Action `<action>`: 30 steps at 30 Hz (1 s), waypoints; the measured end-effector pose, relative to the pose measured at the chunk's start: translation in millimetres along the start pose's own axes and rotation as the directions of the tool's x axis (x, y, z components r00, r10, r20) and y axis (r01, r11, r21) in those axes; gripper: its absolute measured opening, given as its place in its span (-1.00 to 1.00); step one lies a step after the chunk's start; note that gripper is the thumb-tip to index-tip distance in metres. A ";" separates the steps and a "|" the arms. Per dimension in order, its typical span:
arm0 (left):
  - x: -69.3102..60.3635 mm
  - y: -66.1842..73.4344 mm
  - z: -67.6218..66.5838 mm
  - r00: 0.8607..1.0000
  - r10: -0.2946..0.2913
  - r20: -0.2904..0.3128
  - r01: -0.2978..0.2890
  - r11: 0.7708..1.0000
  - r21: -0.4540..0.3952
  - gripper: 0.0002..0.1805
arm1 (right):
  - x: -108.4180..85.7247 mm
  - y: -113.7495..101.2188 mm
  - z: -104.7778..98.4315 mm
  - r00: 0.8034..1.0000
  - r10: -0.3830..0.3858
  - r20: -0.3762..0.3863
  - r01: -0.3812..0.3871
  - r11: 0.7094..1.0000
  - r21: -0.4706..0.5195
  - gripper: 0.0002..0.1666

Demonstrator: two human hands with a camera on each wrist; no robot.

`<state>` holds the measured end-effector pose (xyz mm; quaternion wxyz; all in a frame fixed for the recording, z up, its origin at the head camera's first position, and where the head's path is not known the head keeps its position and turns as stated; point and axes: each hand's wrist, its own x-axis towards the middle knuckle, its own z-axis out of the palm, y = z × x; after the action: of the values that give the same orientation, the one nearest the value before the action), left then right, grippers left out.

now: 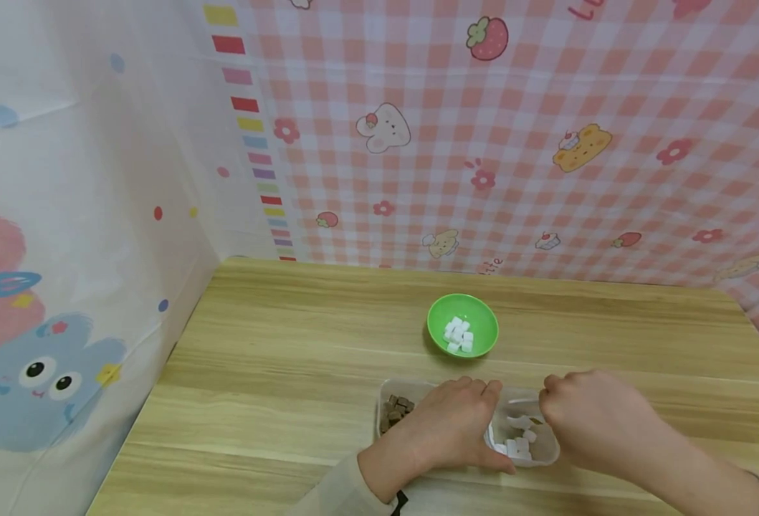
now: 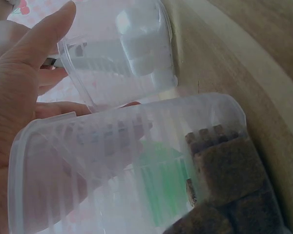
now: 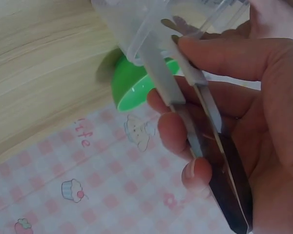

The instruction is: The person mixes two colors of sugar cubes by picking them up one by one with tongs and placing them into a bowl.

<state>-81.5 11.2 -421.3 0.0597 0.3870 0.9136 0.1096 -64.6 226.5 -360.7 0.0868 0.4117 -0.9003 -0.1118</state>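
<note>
My left hand (image 1: 450,423) lies over the middle of a clear plastic container (image 1: 550,451), thumb on the near side and fingers on the far side. Brown cubes (image 1: 397,410) fill part of its left section; white cubes (image 1: 517,448) lie in the right one. In my right hand (image 1: 601,423) is a pair of tongs (image 3: 205,117) with white tips, fingers curled round both arms. The tips reach into the container's right section. Whether they hold a cube cannot be told.
Behind the container stands a green bowl (image 1: 437,312) with several white cubes (image 1: 458,335) in it. The wooden table (image 1: 276,373) meets a pink checked cloth (image 1: 418,179) at the back and a white printed cloth (image 1: 140,143) on the left.
</note>
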 end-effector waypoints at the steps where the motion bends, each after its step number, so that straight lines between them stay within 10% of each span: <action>1: 0.1 0.0 0.0 1.000 0.001 -0.001 -0.001 1.000 0.000 0.01 | 0.9 -1.0 0.3 1.000 0.002 0.019 -0.002 1.000 0.000 -0.58; 20: -0.4 -0.5 1.4 1.000 0.005 -0.004 -0.005 1.000 -0.010 0.08 | 22.7 -19.1 1.4 0.994 0.032 0.102 -0.024 0.996 -0.081 -0.43; 30: -0.3 0.7 0.8 1.000 -0.010 0.014 0.010 1.000 -0.001 0.10 | 10.4 4.2 3.1 0.989 0.046 0.144 -0.052 0.998 0.043 -0.62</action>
<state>-80.7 11.6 -421.9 0.0666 0.3833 0.9150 0.1071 -75.1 221.7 -361.9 0.0153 0.3823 -0.9163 -0.1180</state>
